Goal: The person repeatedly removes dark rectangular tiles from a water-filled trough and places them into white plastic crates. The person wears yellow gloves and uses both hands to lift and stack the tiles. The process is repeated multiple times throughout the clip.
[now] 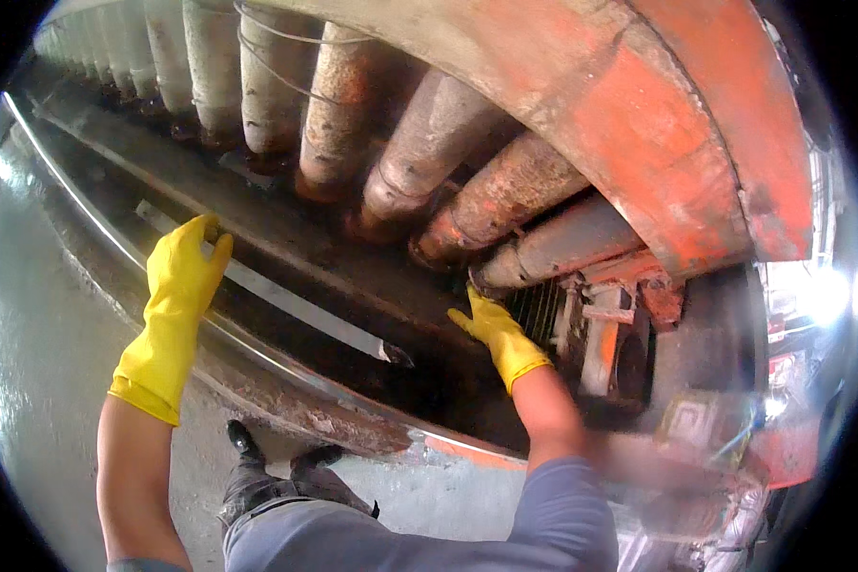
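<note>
Both my hands wear yellow rubber gloves. My left hand (183, 272) is over the dark trough (286, 253), its thumb and fingers bent and apart, with nothing visible between them. Just beside it, a long pale flat strip (300, 310) runs along the trough, partly hidden behind the glove; I cannot tell whether they touch. My right hand (496, 334) reaches deeper in, thumb spread to the left, with fingers pointing toward the lower end of a thick, rust-stained pipe (558, 243). Those fingertips are partly lost in shadow, and I see nothing held.
Several grimy upright pipes (334, 110) line the far side. A worn orange curved casing (658, 143) overhangs on the right, above a metal bracket (605, 324) and a dark grille (534, 310). A shiny curved rail (257, 348) separates me from the trough.
</note>
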Motion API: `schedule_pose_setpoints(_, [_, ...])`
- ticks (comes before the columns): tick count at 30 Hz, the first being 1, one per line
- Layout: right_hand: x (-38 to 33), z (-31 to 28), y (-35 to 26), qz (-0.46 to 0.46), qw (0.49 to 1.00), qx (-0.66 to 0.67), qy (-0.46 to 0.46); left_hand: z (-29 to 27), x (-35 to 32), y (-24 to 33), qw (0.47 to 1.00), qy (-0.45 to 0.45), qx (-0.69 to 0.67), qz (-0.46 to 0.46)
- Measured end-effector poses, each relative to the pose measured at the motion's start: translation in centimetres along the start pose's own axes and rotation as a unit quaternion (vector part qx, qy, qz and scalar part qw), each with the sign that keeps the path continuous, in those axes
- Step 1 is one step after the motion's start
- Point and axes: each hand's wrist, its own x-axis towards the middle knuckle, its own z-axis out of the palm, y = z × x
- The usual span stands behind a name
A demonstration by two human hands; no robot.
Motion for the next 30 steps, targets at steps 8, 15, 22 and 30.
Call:
schedule_pose_setpoints(8, [3.7,2.2,1.9,0.022,0.999,-0.031,0.037,0.1,-3.2,-2.6,1.0,0.012,0.009,0.009])
schedule_pose_setpoints(15, [2.2,3.5,1.7,-0.009,0.989,-0.1,0.104,-0.2,-6.0,-4.4,1.0,0.014,0.016,-0.006])
schedule_pose_setpoints(22, [0.7,3.8,-0.3,0.013,0.977,-0.208,0.052,-0.9,-7.8,-5.6,0.999,0.029,0.033,0.019])
schedule_pose_setpoints(30, [-1.4,5.7,-1.1,-0.027,0.963,-0.259,0.065,-1.5,-9.4,-5.9,0.999,0.03,0.018,0.011])
